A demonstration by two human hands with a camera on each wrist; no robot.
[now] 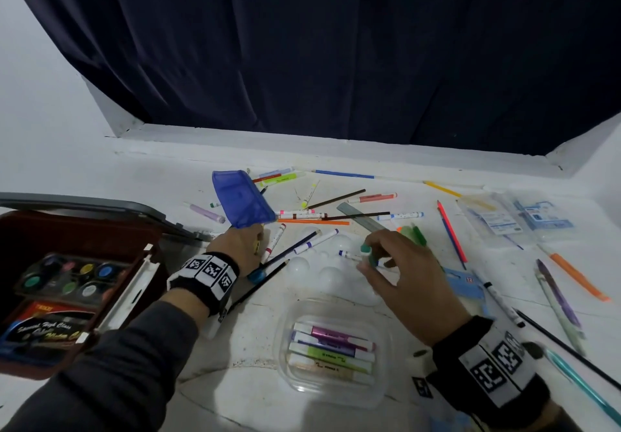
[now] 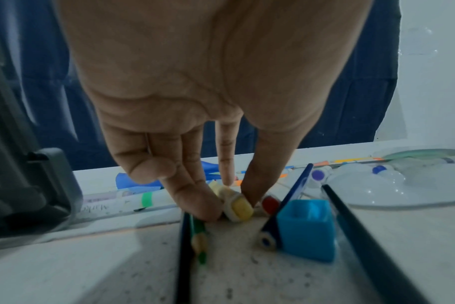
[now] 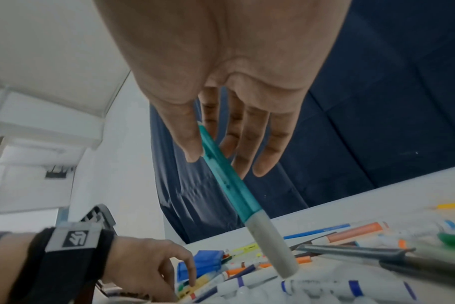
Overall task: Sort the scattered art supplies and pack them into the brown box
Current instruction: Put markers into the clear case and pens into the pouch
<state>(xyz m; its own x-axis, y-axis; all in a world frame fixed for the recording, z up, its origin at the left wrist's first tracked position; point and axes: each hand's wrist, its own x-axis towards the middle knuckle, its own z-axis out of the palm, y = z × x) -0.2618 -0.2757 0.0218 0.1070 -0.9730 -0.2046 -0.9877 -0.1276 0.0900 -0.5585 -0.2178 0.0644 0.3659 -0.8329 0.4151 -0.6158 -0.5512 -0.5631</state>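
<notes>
Markers, pencils and pens lie scattered across the white table [image 1: 235, 341] ahead of my fingers. My left hand [image 1: 237, 246] reaches down, thumb and fingers [image 2: 192, 197] pinching a yellow-capped marker [image 2: 238, 205] against the tabletop; a red-capped marker [image 2: 270, 203] lies touching it on the thumb side, and a blue sharpener [image 2: 305, 228] sits just beyond that, with a dark blue pencil [image 2: 286, 205] leaning against it. A blue mesh pouch [image 1: 243, 204] lies past the left fingertips. My right hand [image 1: 400, 273] hovers above the table, thumb and forefinger pinching a teal-capped marker [image 3: 231, 189] near its cap, the other fingers [image 3: 262, 144] straight and loosely together; its grey barrel points down at a blue-banded marker [image 3: 351, 288] below. The brown box [image 1: 80, 230] stands open well to the outer side of my left hand, holding a watercolour set [image 1: 67, 277] and a paint carton [image 1: 43, 330]. A clear tray [image 1: 379, 374] of highlighters [image 1: 332, 351] sits behind the right fingers, towards my wrist.
</notes>
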